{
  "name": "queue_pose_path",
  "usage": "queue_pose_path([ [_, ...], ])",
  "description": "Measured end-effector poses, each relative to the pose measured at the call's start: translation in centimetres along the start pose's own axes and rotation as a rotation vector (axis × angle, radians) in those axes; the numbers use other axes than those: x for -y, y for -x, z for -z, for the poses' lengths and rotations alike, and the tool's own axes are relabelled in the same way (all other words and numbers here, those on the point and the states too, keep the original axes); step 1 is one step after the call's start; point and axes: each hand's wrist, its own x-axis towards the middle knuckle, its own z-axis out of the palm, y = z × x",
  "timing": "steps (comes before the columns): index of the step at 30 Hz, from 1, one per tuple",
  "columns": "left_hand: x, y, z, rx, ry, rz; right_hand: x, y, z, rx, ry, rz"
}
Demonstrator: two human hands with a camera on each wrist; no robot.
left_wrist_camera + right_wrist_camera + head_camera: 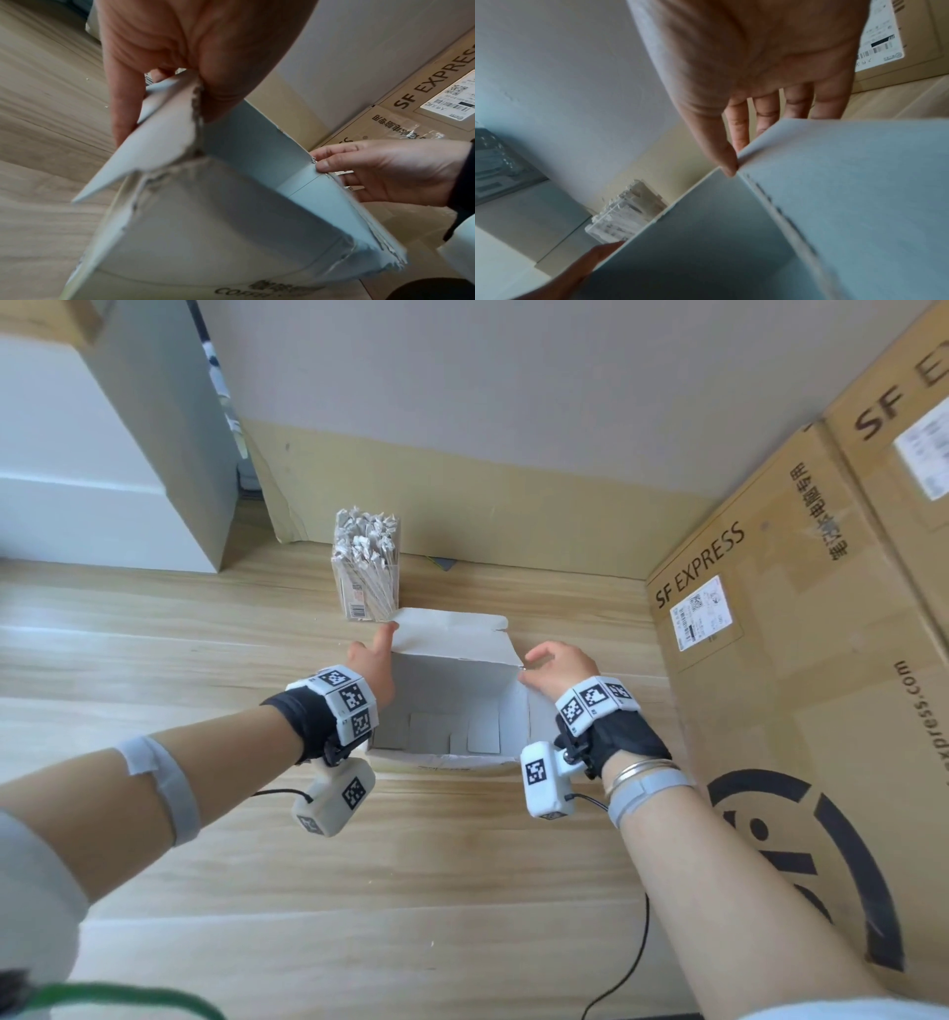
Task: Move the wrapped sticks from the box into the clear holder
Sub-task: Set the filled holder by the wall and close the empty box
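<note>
Head view: both hands grip the open white box (pixel 452 680) on the wooden floor (pixel 462 891). Left hand (pixel 374 660) pinches its left flap; right hand (pixel 557 667) pinches the right corner between thumb and forefinger. Beyond the box, the clear holder (pixel 365 588) stands packed with wrapped sticks (pixel 365 531), near the wall.
</note>
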Motion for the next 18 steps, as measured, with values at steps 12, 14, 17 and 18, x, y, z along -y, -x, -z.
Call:
queue_pose_path([
  [12,0.6,0.0,0.6,0.005,0.017,-0.016,2.2,0.5,-0.9,-0.007,-0.413,-0.097],
  [14,0.7,0.2,1.2,0.009,0.048,-0.015,2.0,0.3,-1.2,-0.042,-0.379,-0.099],
  [17,0.8,0.6,2.5,-0.056,0.127,-0.043,1.6,-0.3,-1.5,-0.067,-0.369,-0.124],
  [18,0.9,0.7,3.0,-0.085,0.154,-0.059,1.4,-0.5,-1.6,-0.074,-0.37,-0.137],
])
